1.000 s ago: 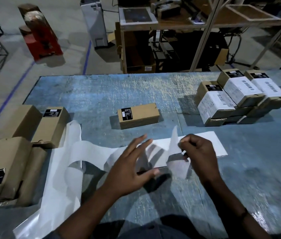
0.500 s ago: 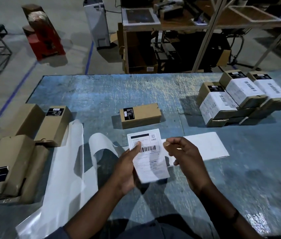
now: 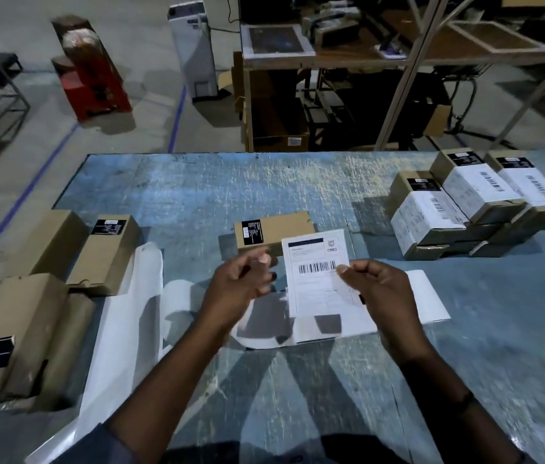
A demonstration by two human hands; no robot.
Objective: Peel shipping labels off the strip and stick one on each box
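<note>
My right hand (image 3: 378, 293) pinches a peeled white shipping label (image 3: 318, 272) with a barcode by its right edge and holds it face up over the table. My left hand (image 3: 241, 286) hovers just left of the label with loosely curled fingers and holds nothing. Behind the label lies a single brown box (image 3: 271, 231) with a small black sticker and no white label. The label strip (image 3: 428, 296) lies flat under my hands, and its bare backing (image 3: 120, 329) trails off to the left.
Several unlabelled brown boxes (image 3: 104, 252) lie at the table's left edge. A stack of boxes with white labels (image 3: 475, 202) stands at the back right. The scratched blue table (image 3: 197, 195) ends at a floor with racks and a red machine beyond.
The label came free of the strip, passed from my left hand to my right, and moved up and right toward the middle box. My left hand let go.
</note>
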